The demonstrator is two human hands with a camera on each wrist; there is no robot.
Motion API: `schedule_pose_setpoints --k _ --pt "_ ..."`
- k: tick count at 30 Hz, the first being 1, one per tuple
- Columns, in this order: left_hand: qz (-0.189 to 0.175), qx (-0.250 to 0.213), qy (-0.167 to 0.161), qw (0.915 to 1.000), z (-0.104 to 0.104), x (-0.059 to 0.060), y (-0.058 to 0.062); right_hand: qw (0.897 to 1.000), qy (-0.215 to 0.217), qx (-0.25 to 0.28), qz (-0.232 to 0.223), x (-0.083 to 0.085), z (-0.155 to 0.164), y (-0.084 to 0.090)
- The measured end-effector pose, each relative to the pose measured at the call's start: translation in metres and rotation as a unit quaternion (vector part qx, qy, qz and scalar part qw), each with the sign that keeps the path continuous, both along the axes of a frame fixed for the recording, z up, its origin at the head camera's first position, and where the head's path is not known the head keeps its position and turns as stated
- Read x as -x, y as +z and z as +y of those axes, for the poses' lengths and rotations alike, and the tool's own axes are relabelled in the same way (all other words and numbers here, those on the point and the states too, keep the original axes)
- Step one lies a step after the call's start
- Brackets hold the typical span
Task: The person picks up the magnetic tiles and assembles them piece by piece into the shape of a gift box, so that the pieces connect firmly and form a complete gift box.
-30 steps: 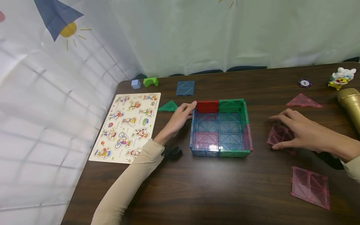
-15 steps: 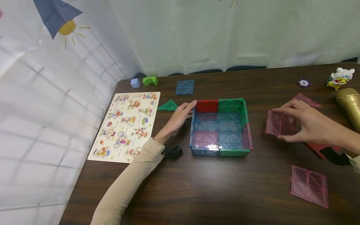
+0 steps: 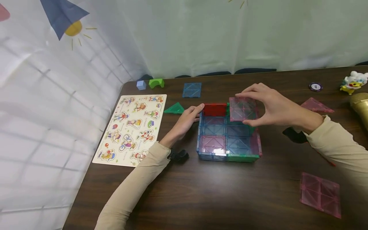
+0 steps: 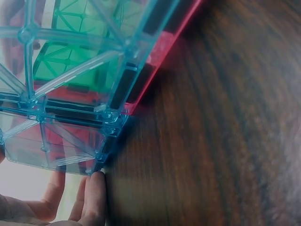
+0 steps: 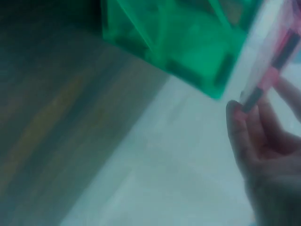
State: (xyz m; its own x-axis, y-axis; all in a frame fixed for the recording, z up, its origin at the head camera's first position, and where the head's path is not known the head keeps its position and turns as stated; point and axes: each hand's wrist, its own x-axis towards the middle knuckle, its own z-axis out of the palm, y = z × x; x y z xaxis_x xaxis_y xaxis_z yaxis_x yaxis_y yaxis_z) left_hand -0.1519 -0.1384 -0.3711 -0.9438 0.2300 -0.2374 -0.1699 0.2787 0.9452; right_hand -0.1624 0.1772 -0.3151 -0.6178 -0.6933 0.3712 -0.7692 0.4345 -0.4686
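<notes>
In the head view my right hand (image 3: 271, 103) pinches a pink see-through square magnetic tile (image 3: 242, 108) by its edges, between thumb and fingers. The tile hangs over the far right corner of a low open box of magnetic tiles (image 3: 214, 156), hiding part of the green wall there. The right wrist view shows fingertips on the pink tile's edge (image 5: 270, 77), close to a green tile (image 5: 188, 56). My left hand (image 3: 187, 121) touches the box's far left corner, beside the red wall tile (image 3: 215, 110); in the left wrist view its fingers (image 4: 96, 193) lie against the blue corner.
A picture puzzle board (image 3: 130, 129) lies to the left. Around the box lie a green triangle tile (image 3: 174, 108), a blue square tile (image 3: 192, 90), a large pink tile (image 3: 320, 195) and a pink triangle (image 3: 316, 105). A gold microphone (image 3: 359, 103) and toy figure (image 3: 353, 82) stand far right.
My right hand has lifted the pink square tile off the table at the right and carried it left over the box. My left hand stays at the far left corner.
</notes>
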Motion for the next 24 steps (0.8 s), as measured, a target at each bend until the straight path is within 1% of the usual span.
schedule_pose_setpoints --k 5,9,12,15,19,21,24 --pt "0.003 -0.001 -0.002 1.0000 0.000 0.001 -0.001 1.000 0.014 -0.007 -0.019 0.000 -0.007 -0.011" --pt "0.001 0.003 -0.003 1.0000 -0.001 0.001 -0.002 1.000 0.019 -0.001 -0.011 -0.002 -0.009 -0.016" --pt "0.000 0.006 0.000 1.0000 -0.001 0.001 -0.001 1.000 0.017 -0.006 -0.007 -0.003 -0.009 -0.017" --pt "-0.001 0.007 0.000 1.0000 -0.001 0.001 -0.001 1.000 0.006 -0.019 -0.019 -0.006 -0.010 -0.017" --pt "-0.004 0.008 -0.008 0.9999 -0.002 0.002 0.001 0.999 -0.007 -0.032 -0.033 -0.008 -0.010 -0.016" --pt "-0.006 0.011 -0.015 0.9998 -0.002 0.002 0.002 0.999 -0.005 -0.036 -0.026 -0.007 -0.009 -0.016" --pt "-0.009 0.017 -0.024 0.9995 -0.003 0.003 0.003 0.999 0.009 -0.038 -0.007 -0.004 -0.008 -0.014"
